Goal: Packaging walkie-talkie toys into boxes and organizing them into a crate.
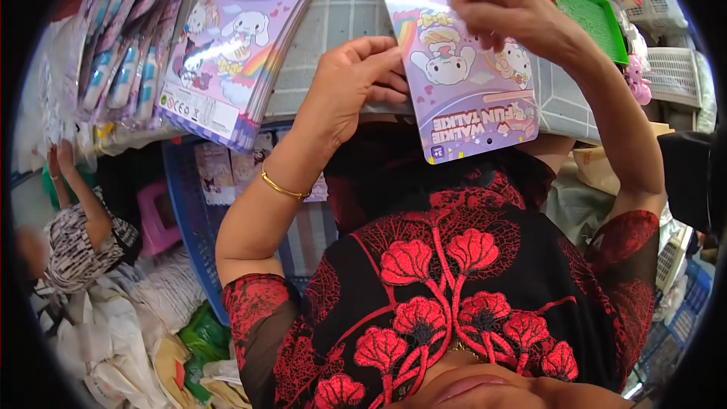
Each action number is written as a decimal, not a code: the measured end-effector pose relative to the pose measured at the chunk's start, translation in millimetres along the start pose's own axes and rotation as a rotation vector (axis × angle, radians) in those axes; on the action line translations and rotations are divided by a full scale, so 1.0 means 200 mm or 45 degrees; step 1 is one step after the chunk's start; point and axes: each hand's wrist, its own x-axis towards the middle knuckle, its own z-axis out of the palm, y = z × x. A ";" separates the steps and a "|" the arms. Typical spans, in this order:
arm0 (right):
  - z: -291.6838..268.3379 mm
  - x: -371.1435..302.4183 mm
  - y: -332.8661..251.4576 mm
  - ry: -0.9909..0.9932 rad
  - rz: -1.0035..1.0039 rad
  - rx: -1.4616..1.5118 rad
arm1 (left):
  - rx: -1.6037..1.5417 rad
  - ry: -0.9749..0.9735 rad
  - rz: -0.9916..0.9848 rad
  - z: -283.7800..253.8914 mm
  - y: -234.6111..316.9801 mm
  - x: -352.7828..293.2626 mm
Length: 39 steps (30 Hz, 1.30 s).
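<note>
Fingers half-curled, my left hand [362, 79] meets the left edge of a glossy, lilac, round-cornered printed card [462, 98], its near end jutting past the grey, line-patterned tabletop [333, 11]; whether they pinch it, I cannot tell. My right hand [506, 14], blurred, bends its fingers loosely over the card's far part, any hold unclear. At left stands a neat stack of matching lilac cards [235, 45], beside clear plastic packets of blue-and-white pieces [125, 68].

Blurred fingers [475, 21] of the right hand [509, 11] hide part of the purple card [471, 92].
</note>
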 end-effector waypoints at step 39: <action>0.19 0.14 -0.23 -0.494 0.117 -0.971 | 0.237 -0.005 -0.002 0.05 0.02 0.03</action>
